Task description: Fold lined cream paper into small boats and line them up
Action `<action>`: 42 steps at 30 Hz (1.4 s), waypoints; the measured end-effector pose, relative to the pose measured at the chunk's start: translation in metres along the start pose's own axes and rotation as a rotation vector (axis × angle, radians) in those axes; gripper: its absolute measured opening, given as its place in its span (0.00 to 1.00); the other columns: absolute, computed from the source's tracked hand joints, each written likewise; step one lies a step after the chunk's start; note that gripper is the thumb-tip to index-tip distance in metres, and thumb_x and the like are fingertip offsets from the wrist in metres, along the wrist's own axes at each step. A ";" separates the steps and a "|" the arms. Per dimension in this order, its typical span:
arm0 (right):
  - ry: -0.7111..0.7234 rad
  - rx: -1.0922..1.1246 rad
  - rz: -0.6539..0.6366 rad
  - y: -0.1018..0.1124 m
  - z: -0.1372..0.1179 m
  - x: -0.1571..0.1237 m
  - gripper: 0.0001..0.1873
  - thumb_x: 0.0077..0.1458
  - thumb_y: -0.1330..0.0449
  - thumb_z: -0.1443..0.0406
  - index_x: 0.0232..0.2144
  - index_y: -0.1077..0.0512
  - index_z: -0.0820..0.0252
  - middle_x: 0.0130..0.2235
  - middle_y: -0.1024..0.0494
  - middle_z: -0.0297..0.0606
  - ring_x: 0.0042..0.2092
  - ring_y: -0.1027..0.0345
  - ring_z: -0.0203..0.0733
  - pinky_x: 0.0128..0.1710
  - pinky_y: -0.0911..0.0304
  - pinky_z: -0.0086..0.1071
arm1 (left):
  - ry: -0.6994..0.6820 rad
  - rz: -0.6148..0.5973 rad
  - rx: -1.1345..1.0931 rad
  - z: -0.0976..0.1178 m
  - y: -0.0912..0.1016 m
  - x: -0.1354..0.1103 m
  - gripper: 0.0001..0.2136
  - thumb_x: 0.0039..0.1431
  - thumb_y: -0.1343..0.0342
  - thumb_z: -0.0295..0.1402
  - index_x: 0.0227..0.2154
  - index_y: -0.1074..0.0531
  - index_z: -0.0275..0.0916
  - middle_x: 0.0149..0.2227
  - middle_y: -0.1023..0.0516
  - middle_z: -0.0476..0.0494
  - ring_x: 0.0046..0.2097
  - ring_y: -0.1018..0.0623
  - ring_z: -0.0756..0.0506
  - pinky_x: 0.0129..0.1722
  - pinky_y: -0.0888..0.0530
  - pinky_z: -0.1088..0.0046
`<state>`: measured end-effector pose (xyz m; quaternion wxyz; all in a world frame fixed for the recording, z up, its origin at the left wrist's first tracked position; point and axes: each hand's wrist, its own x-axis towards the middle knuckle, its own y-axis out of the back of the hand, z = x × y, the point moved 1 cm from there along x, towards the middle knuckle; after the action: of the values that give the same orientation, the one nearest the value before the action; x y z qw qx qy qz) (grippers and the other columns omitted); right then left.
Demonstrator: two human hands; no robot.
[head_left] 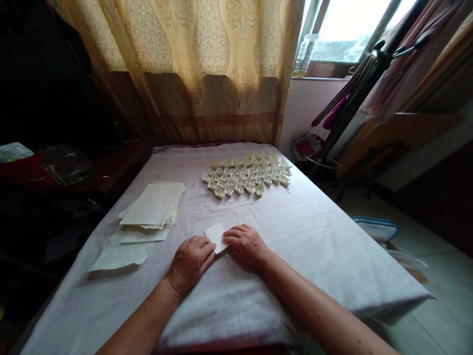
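A small folded piece of white paper lies on the cloth-covered table, between my two hands. My left hand has its fingers curled together over the paper's left and lower edge. On the right side, my right hand presses its closed fingers onto the paper's edge; the thumb is mostly hidden. Beyond the hands stand rows of several small folded paper boats. To the left rests a stack of paper sheets, with a creased loose sheet at its near end.
A patterned curtain hangs behind the table's far edge. Right of the table stands a dark coat rack with bags and cloth on it. Plastic containers sit on the floor at right. Dark furniture with a red item is at left.
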<state>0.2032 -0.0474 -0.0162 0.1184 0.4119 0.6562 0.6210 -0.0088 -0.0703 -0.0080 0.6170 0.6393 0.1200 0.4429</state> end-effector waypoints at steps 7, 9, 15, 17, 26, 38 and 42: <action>-0.039 0.153 0.021 0.002 0.002 0.003 0.08 0.59 0.42 0.67 0.39 0.23 0.56 0.45 0.18 0.38 0.47 0.27 0.41 0.50 0.37 0.35 | 0.068 0.064 -0.074 -0.003 -0.002 -0.002 0.05 0.63 0.47 0.28 0.34 0.26 0.40 0.32 0.21 0.46 0.35 0.24 0.45 0.37 0.28 0.69; -0.050 0.231 0.008 0.004 0.005 0.009 0.07 0.58 0.41 0.67 0.38 0.23 0.56 0.42 0.18 0.37 0.47 0.26 0.40 0.50 0.38 0.34 | 0.102 0.079 -0.098 -0.003 -0.002 -0.002 0.05 0.62 0.47 0.28 0.33 0.26 0.40 0.30 0.22 0.46 0.34 0.24 0.45 0.36 0.28 0.69; -0.225 0.268 -0.092 0.006 0.016 0.030 0.04 0.55 0.39 0.65 0.30 0.23 0.57 0.34 0.19 0.36 0.41 0.25 0.41 0.45 0.38 0.33 | 0.290 0.087 -0.171 -0.005 -0.004 0.001 0.05 0.61 0.48 0.29 0.33 0.28 0.41 0.30 0.22 0.47 0.34 0.23 0.46 0.35 0.27 0.69; -0.323 0.269 -0.072 0.002 0.015 0.033 0.04 0.54 0.39 0.64 0.31 0.24 0.57 0.31 0.20 0.34 0.37 0.26 0.40 0.43 0.39 0.34 | 0.367 0.078 -0.197 -0.007 -0.006 0.003 0.05 0.60 0.48 0.29 0.38 0.29 0.41 0.31 0.21 0.48 0.35 0.22 0.45 0.36 0.26 0.69; -0.533 0.266 0.164 -0.021 -0.004 0.026 0.14 0.54 0.43 0.63 0.44 0.30 0.57 0.29 0.24 0.33 0.36 0.30 0.44 0.43 0.42 0.37 | 0.264 0.067 -0.143 -0.020 -0.004 0.012 0.13 0.62 0.49 0.29 0.49 0.33 0.41 0.38 0.23 0.45 0.39 0.22 0.45 0.41 0.24 0.68; -0.510 0.216 0.181 -0.012 -0.013 0.033 0.08 0.58 0.44 0.66 0.26 0.34 0.56 0.26 0.29 0.33 0.34 0.37 0.41 0.41 0.49 0.36 | -0.129 0.026 -0.001 -0.022 0.003 -0.001 0.14 0.67 0.50 0.29 0.52 0.28 0.36 0.52 0.21 0.43 0.55 0.24 0.43 0.56 0.27 0.64; -0.505 0.197 0.173 -0.012 -0.013 0.032 0.09 0.59 0.44 0.67 0.26 0.34 0.56 0.26 0.29 0.33 0.35 0.37 0.41 0.41 0.48 0.35 | -0.114 0.015 -0.008 -0.021 0.001 -0.001 0.15 0.67 0.51 0.29 0.53 0.27 0.35 0.52 0.21 0.43 0.55 0.24 0.44 0.56 0.27 0.66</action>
<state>0.1694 -0.0328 -0.0133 0.1838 0.6177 0.6256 0.4397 -0.0246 -0.0572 -0.0104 0.6220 0.6621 0.0780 0.4108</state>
